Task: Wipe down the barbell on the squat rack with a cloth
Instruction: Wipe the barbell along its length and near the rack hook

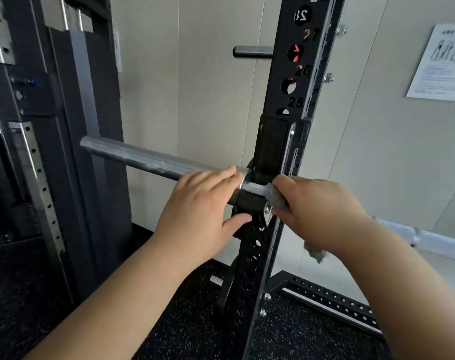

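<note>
A printed paper sheet [438, 63] with diagrams hangs on the pale panelled wall [195, 87] at the upper right. A dark machine [39, 152] with a perforated metal rail [39, 183] fills the left side. Speckled black rubber floor [195, 320] covers the bottom, with a dark weight plate [227, 289] at lower centre.

Grey cloth [274, 197] on horizontal steel barbell [148, 157]

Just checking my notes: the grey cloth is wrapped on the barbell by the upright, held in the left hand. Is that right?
Not quite. The head view shows the right hand holding the grey cloth on the barbell by the upright; the left hand has no cloth.
</note>
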A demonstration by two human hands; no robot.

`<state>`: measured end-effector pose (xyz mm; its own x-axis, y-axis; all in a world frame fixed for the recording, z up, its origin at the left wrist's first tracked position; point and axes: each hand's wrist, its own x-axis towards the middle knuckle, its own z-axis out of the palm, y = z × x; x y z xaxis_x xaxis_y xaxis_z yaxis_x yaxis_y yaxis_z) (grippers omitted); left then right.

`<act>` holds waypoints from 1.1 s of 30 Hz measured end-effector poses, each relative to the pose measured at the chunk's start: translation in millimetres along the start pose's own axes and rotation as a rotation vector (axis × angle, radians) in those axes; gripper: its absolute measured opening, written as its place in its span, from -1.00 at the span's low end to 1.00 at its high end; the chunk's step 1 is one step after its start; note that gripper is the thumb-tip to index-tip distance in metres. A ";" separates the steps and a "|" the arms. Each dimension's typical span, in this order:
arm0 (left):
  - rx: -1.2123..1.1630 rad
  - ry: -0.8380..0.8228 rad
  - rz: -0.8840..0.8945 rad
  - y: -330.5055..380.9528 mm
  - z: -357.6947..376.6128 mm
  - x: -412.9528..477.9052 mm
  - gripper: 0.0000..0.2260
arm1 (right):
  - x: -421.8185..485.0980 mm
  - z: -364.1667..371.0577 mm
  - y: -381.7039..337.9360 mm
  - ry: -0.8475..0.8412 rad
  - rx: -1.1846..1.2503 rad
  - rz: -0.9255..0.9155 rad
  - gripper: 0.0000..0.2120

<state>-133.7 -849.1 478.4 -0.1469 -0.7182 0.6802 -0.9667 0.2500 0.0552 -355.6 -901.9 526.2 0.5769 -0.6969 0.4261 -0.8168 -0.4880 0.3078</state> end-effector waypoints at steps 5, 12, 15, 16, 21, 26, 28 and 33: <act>-0.014 0.017 0.035 -7.5 3.9 -4.2 -0.36 | -40.5 3.5 13.1 0.130 -0.110 0.119 -0.70; -0.016 -0.024 0.065 -15.2 6.2 2.0 -0.26 | -23.8 -11.5 9.8 -0.119 -0.133 0.222 -0.62; -0.036 -0.034 0.058 -15.0 7.9 11.9 -0.20 | -13.9 6.4 -1.5 0.066 -0.155 0.134 -0.60; -0.030 -0.037 0.058 -14.9 8.5 14.4 -0.18 | -16.9 11.7 -3.3 0.130 -0.177 0.092 -0.56; 0.028 -0.049 0.071 -15.8 8.6 16.8 -0.17 | -48.3 -0.9 15.6 0.108 -0.149 0.265 -0.37; 0.056 -0.053 0.070 -13.7 6.9 16.7 -0.19 | -25.2 -10.2 4.2 0.005 -0.036 0.497 -0.20; 0.078 -0.036 0.061 -10.7 4.9 15.6 -0.21 | -8.5 -4.5 -5.0 0.062 -0.005 0.463 -0.22; 0.095 -0.020 0.060 -6.7 -1.6 15.2 -0.27 | -3.5 3.3 -10.5 0.234 0.080 0.372 -0.36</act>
<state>-129.1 -860.7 489.6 -0.2084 -0.7166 0.6656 -0.9713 0.2312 -0.0551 -349.1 -896.1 518.7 0.2218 -0.6998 0.6790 -0.9617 -0.2720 0.0338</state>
